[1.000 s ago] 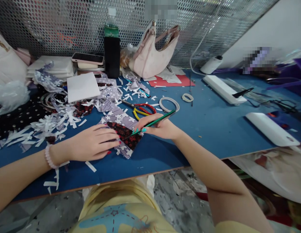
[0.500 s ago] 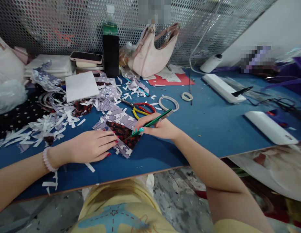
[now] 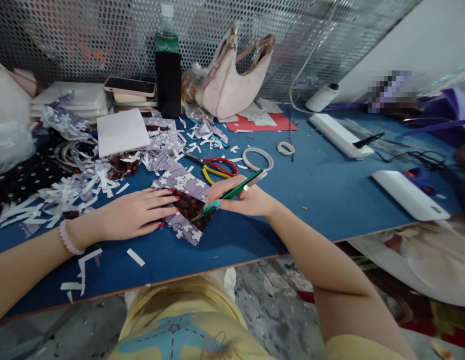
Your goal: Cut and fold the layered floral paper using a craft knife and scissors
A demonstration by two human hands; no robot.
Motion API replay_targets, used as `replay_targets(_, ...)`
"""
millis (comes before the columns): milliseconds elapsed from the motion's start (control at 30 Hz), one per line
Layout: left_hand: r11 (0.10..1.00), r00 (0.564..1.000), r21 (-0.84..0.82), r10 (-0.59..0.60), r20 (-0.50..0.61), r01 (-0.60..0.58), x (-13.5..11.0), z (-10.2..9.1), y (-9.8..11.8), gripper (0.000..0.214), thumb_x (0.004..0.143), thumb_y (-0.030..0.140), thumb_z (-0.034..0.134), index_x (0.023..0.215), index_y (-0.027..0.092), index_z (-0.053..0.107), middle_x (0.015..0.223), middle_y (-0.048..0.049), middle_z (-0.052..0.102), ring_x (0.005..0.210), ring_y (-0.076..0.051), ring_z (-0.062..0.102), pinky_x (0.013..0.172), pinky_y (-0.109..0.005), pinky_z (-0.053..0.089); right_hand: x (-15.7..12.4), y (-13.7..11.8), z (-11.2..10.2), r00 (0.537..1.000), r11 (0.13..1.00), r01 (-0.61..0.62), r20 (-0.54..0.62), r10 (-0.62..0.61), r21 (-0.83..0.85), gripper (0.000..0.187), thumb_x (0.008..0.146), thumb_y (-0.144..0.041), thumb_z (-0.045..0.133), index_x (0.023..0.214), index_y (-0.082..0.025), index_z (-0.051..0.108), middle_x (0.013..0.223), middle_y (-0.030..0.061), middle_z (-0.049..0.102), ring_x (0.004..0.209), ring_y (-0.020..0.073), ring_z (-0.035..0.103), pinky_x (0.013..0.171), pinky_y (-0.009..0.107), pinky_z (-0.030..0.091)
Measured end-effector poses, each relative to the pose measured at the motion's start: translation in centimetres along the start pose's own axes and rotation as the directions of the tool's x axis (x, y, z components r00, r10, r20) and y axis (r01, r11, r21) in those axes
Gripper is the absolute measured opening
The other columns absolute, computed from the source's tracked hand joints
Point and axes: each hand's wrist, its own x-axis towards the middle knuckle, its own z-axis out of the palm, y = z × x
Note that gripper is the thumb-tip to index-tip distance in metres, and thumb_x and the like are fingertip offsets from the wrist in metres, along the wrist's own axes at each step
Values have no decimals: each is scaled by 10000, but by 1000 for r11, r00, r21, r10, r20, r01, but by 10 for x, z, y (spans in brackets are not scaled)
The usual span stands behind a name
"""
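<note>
My left hand (image 3: pixel 133 214) lies flat with fingers stretched out, its fingertips on the left part of a dark red-and-black patterned fabric piece (image 3: pixel 189 206). Under that piece is a lilac fabric with white flowers (image 3: pixel 187 182), which extends beyond it on both sides. My right hand (image 3: pixel 240 196) grips a slim green pointed tool (image 3: pixel 238 189) like a pen. A silvery part shows near its rear end; its exact kind is unclear. The tool's thin tip points down-left onto the dark fabric. Just beyond my right hand lie scissors (image 3: pixel 219 169) with red and yellow handles.
White paper strips (image 3: pixel 78 187) and fabric scraps cover the left side. Tape rolls (image 3: pixel 258 159), a pink handbag (image 3: pixel 236 82), a bottle in a black sleeve (image 3: pixel 168 80) and a phone (image 3: pixel 129 86) stand or lie farther back. White power strips (image 3: pixel 410 195) are at right.
My left hand has slid slightly left and away from me over the fabric, uncovering more of the dark piece. The green tool stays in my right hand; the view has shifted slightly.
</note>
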Motion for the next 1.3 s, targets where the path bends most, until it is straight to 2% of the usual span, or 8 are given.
replay_targets(100, 996, 997, -77, -43, 59, 48, 0, 1, -3, 396, 1022, 245, 459, 1398, 176, 566, 1476, -110, 549, 1427, -282, 442, 1204, -479, 357, 1, -6, 3, 993, 990, 115, -30, -117, -78, 189, 959, -269, 595, 831, -145, 656, 798, 82, 706, 762, 145, 660, 730, 277, 546)
replay_targets(167, 992, 996, -107, -59, 67, 66, 0, 1, -4, 396, 1024, 241, 456, 1398, 185, 571, 1484, -101, 540, 1438, -276, 426, 1216, -474, 336, 1, -11, 6, 991, 983, 125, -22, -129, -132, 178, 956, -240, 583, 815, -147, 639, 754, 67, 683, 700, 126, 625, 672, 247, 514)
replay_targets(267, 989, 996, -126, -64, 63, 72, 0, 1, -3, 393, 1027, 231, 442, 1391, 184, 581, 1482, -100, 543, 1437, -278, 428, 1207, -479, 349, -1, -15, 9, 994, 983, 108, 30, -105, -148, 221, 977, -263, 538, 802, -149, 611, 696, 40, 640, 606, 98, 563, 581, 213, 448)
replay_targets(367, 990, 996, -122, -65, 66, 73, 0, 1, -3, 395, 1029, 223, 426, 1390, 186, 582, 1482, -97, 544, 1433, -279, 434, 1197, -480, 365, -2, -16, 10, 995, 987, 87, 58, -80, -132, 344, 1012, -336, 483, 725, -164, 560, 628, 13, 587, 562, 88, 515, 555, 211, 410)
replay_targets(533, 991, 996, -116, -67, 61, 73, 0, 0, -3, 389, 1024, 211, 429, 1372, 181, 600, 1490, -107, 532, 1423, -287, 446, 1192, -493, 370, -3, -17, 9, 997, 994, 43, 67, -36, -105, 455, 1045, -397, 417, 665, -174, 531, 603, 19, 591, 561, 94, 539, 568, 217, 415)
replay_targets(667, 992, 997, -111, -54, 50, 59, 0, 0, -2, 389, 1029, 215, 416, 1366, 174, 605, 1475, -120, 545, 1413, -300, 460, 1171, -516, 392, -2, -18, 11, 998, 993, 36, 51, -31, -115, 433, 1048, -383, 413, 691, -173, 541, 618, 20, 599, 568, 96, 549, 582, 225, 420)
replay_targets(800, 991, 997, -114, -63, 55, 69, 0, 0, -3, 387, 1025, 214, 431, 1373, 191, 599, 1471, -109, 553, 1420, -280, 452, 1185, -493, 380, -1, -19, 11, 997, 992, 48, 65, -41, -114, 385, 1041, -347, 433, 727, -166, 564, 648, 23, 611, 585, 97, 555, 590, 222, 421)
replay_targets(1300, 991, 997, -117, -65, 43, 69, -1, 0, -3, 376, 1020, 197, 446, 1357, 195, 612, 1477, -100, 549, 1404, -272, 474, 1178, -475, 393, -2, -16, 5, 991, 994, -6, 135, 20, -108, 447, 1057, -432, 365, 696, -189, 469, 627, -3, 541, 563, 89, 496, 582, 232, 376)
